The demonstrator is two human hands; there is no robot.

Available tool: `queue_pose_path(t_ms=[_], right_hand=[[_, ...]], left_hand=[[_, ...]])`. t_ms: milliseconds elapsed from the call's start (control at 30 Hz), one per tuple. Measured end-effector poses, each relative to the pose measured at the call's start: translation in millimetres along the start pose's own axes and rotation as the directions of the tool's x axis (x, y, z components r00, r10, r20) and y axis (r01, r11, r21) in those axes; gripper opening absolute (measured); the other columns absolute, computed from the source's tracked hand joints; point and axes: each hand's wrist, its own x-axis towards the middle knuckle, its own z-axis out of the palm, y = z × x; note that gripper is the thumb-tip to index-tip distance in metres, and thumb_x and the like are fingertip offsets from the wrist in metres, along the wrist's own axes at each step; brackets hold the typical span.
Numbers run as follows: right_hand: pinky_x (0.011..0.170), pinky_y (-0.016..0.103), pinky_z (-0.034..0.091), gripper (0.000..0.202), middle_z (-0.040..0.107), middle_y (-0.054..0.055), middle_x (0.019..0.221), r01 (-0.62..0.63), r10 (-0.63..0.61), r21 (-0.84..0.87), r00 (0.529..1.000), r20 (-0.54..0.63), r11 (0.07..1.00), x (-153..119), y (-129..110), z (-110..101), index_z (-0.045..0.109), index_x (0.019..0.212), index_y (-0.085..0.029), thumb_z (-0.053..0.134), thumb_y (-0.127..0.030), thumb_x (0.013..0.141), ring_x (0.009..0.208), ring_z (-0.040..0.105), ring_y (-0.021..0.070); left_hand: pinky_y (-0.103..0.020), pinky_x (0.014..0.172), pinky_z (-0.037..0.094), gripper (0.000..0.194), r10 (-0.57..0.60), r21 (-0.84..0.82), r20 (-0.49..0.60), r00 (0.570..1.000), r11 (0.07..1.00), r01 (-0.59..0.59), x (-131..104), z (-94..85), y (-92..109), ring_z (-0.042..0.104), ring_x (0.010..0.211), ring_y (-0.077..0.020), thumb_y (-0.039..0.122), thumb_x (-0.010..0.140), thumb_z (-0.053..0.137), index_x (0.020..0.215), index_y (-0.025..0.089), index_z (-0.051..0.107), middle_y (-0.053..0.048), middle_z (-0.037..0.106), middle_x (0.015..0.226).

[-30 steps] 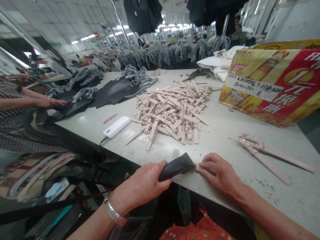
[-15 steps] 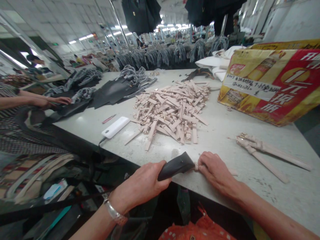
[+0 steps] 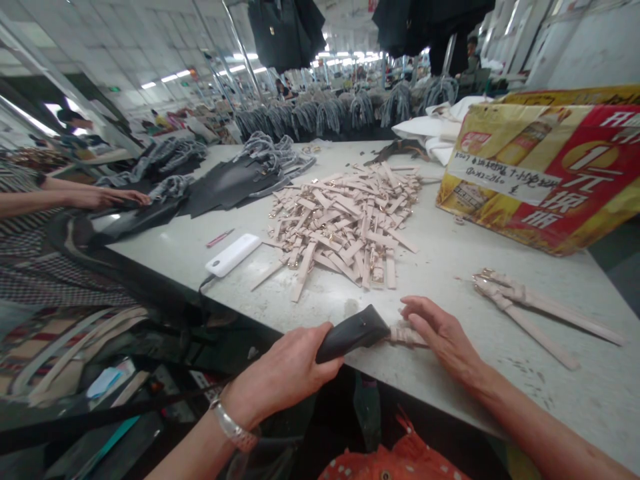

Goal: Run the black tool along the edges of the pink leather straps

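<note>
A folded black leather-like piece (image 3: pixel 353 333) is gripped in my left hand (image 3: pixel 293 360) at the table's front edge. From its right end sticks out a pale beige strap (image 3: pixel 407 336) that lies toward my right hand. My right hand (image 3: pixel 440 337) is open, fingers apart, just over the strap; whether it touches it I cannot tell. Beyond my hands lies a big heap of beige straps (image 3: pixel 345 223) with gold-coloured buckles. To the right, a few more beige buckled straps (image 3: pixel 525 307) lie on the tabletop.
A yellow and red cardboard box (image 3: pixel 530 167) stands at the right. At the left are a white power bank (image 3: pixel 233 255) with a cable, a pink pen-like tool (image 3: pixel 220 237) and stacked black pieces (image 3: pixel 230 183). Another person's hands (image 3: pixel 117 197) work at the far left.
My right hand has let go of the beige strap beside the black piece and opened, shifting slightly right. More of the strap shows. My left hand holds still.
</note>
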Motion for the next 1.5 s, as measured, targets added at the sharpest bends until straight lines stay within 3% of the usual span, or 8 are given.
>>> queue_pose_path(t_ms=[133,200,433,733,967,1100,1200,1500], right_hand=[[0.074,0.034,0.042,0.019,0.062,0.005,0.088,0.101,-0.076,-0.289,0.993,0.095,0.952,-5,6,-5,0.060,0.094,-0.020,0.057,-0.028,0.077,0.081,0.055,0.0200],[0.072,0.033,0.041,0.014,0.060,0.005,0.084,0.149,-0.103,-0.340,0.983,0.149,0.929,-7,8,-7,0.061,0.088,-0.019,0.057,-0.022,0.075,0.080,0.053,0.0195],[0.064,0.028,0.038,0.011,0.057,0.003,0.076,0.170,-0.128,-0.321,0.980,0.150,0.932,-7,9,-8,0.060,0.080,-0.019,0.056,-0.014,0.071,0.073,0.050,0.0167],[0.064,0.027,0.037,0.012,0.056,0.002,0.075,0.133,-0.091,-0.334,0.986,0.139,0.933,-5,6,-8,0.060,0.077,-0.018,0.055,-0.013,0.068,0.072,0.050,0.0161],[0.067,0.028,0.038,0.012,0.057,0.003,0.078,0.133,-0.080,-0.318,0.982,0.172,0.939,-4,7,-9,0.060,0.081,-0.019,0.057,-0.015,0.070,0.074,0.051,0.0164],[0.070,0.029,0.039,0.009,0.058,0.003,0.081,0.146,-0.094,-0.298,0.979,0.182,0.943,-5,8,-10,0.059,0.084,-0.019,0.055,-0.018,0.075,0.077,0.052,0.0171],[0.070,0.028,0.041,0.020,0.058,0.003,0.085,0.110,-0.069,-0.270,0.986,0.155,0.957,-5,11,-10,0.055,0.093,-0.019,0.056,-0.016,0.073,0.078,0.053,0.0164],[0.067,0.027,0.040,0.030,0.059,0.002,0.083,0.079,-0.051,-0.265,0.993,0.111,0.961,-6,13,-7,0.050,0.099,-0.020,0.057,-0.015,0.070,0.074,0.054,0.0153]], left_hand=[[-0.024,0.065,0.042,0.024,0.015,0.015,0.000,1.000,1.000,-0.015,-1,-0.2,-1,0.060,0.076,-0.0175,0.041,0.083,0.044,0.092,0.022,0.057,-0.001,0.063,0.083],[-0.025,0.066,0.042,0.025,0.010,0.044,-0.006,1.000,0.999,-0.010,-3,-1.3,0,0.060,0.076,-0.0180,0.042,0.083,0.044,0.093,0.023,0.057,-0.001,0.062,0.082],[-0.027,0.071,0.042,0.027,-0.023,0.136,0.022,0.999,0.990,0.020,-9,-2.5,9,0.060,0.079,-0.0195,0.044,0.082,0.044,0.093,0.023,0.057,-0.002,0.062,0.080],[-0.025,0.063,0.041,0.026,-0.012,0.170,-0.065,0.998,0.985,0.023,6,-3.5,18,0.061,0.075,-0.0198,0.043,0.084,0.043,0.094,0.022,0.055,-0.003,0.063,0.078],[-0.025,0.060,0.038,0.018,0.075,0.268,0.037,0.996,0.960,-0.082,-10,-10.7,32,0.062,0.072,-0.0195,0.038,0.085,0.042,0.089,0.024,0.054,-0.002,0.063,0.074],[-0.026,0.060,0.038,0.017,0.133,0.330,0.085,0.987,0.931,-0.154,-1,-15.6,47,0.063,0.072,-0.0203,0.033,0.083,0.045,0.093,0.023,0.054,-0.003,0.065,0.077],[-0.028,0.062,0.040,0.019,0.167,0.377,0.086,0.982,0.907,-0.187,9,-19.5,54,0.062,0.073,-0.0220,0.034,0.081,0.047,0.093,0.022,0.054,-0.004,0.064,0.076],[-0.025,0.062,0.042,0.019,0.135,0.295,0.011,0.991,0.946,-0.132,22,-17.5,43,0.062,0.072,-0.0185,0.035,0.082,0.044,0.090,0.022,0.054,-0.003,0.063,0.077]])
